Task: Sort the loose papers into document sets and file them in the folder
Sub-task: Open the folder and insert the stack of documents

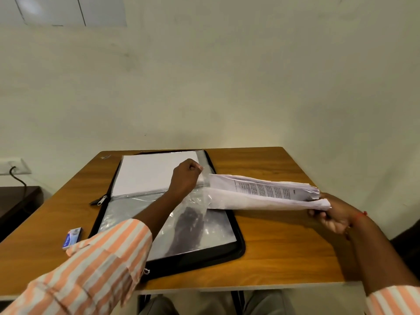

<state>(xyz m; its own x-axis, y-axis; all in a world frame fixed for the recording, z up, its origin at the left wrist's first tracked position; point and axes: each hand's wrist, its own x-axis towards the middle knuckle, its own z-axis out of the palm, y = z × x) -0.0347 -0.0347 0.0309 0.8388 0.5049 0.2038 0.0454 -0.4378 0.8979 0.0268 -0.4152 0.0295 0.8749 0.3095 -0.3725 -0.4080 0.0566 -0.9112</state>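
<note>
A black zip folder (237, 248) lies open on the wooden table (284, 258), with clear plastic sleeves (127, 219) inside. A white sheet (145, 173) fills the far sleeve. My left hand (185, 176) pinches the edge of a clear sleeve and lifts it near the folder's right side. My right hand (334, 218) grips the end of a curled stack of printed papers (263, 193). The stack's other end points into the lifted sleeve's mouth.
A small blue and white box (72, 237) lies on the table left of the folder. A small metal clip (105, 157) sits at the far left corner. A wall socket with a black cable (13, 170) is at the left. The wall stands right behind the table.
</note>
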